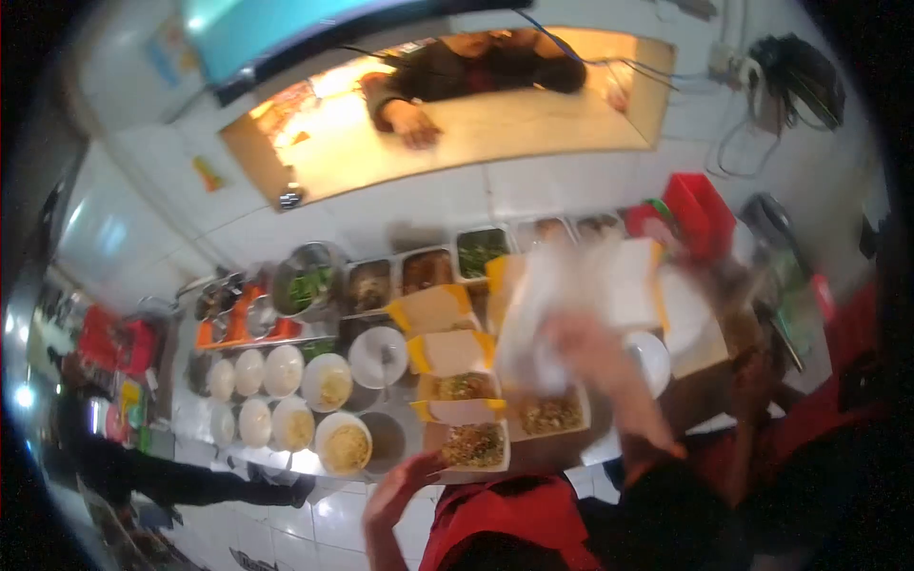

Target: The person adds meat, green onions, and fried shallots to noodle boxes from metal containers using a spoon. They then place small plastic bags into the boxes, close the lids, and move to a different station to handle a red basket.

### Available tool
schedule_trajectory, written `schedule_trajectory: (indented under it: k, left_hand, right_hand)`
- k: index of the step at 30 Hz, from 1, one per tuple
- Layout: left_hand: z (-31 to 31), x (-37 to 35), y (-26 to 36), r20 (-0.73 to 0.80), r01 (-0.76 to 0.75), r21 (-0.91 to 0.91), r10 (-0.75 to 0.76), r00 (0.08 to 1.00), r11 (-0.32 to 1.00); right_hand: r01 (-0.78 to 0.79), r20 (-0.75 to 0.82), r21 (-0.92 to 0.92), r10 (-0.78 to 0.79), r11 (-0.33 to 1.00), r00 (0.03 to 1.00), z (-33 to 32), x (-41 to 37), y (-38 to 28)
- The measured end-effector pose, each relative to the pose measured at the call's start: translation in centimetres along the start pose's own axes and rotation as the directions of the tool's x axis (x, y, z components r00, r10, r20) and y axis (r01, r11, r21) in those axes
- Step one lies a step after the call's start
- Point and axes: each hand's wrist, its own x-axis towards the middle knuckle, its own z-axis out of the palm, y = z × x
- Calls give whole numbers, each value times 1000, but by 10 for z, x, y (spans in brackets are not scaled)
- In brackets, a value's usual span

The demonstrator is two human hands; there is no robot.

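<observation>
1. The left hand (400, 487) is open with its fingers spread. It is just beside the near-left corner of the nearest filled box (473, 445), which sits at the near edge of the surface (562, 453), probably for easy reach.
2. The right hand (595, 354) is raised above the boxes against a blurred white bag (538, 305). I cannot tell whether it grips the bag.
3. Other open boxes (550, 415) lie with their lids folded back, likely to leave the food accessible.
4. Bowls (343, 445) are grouped on the left, and ingredient trays (426, 271) line the far side.
</observation>
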Motion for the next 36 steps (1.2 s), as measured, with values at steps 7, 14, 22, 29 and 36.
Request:
schedule_trajectory:
  k: [7,14,22,29,36]
  left_hand:
    - [3,6,-43,178,120,-681,4,984,722]
    - [-31,-10,-61,28,-51,-604,85,996,795]
    - [-59,-49,-69,198,-18,-479,128,972,878]
    - [-47,-52,-14,254,109,-676,92,963,729]
    - [-57,-37,-38,31,-261,-342,288,957,903]
  right_hand:
    - [-321,102,-55,325,945,940,133,-90,74]
    - [-301,99,-23,301,953,948,199,-99,54]
    - [-406,-81,-250,399,879,913,243,-112,93]
    - [-316,-272,59,320,947,907,255,-100,78]
    - [-311,-208,61,317,948,925,244,-111,56]
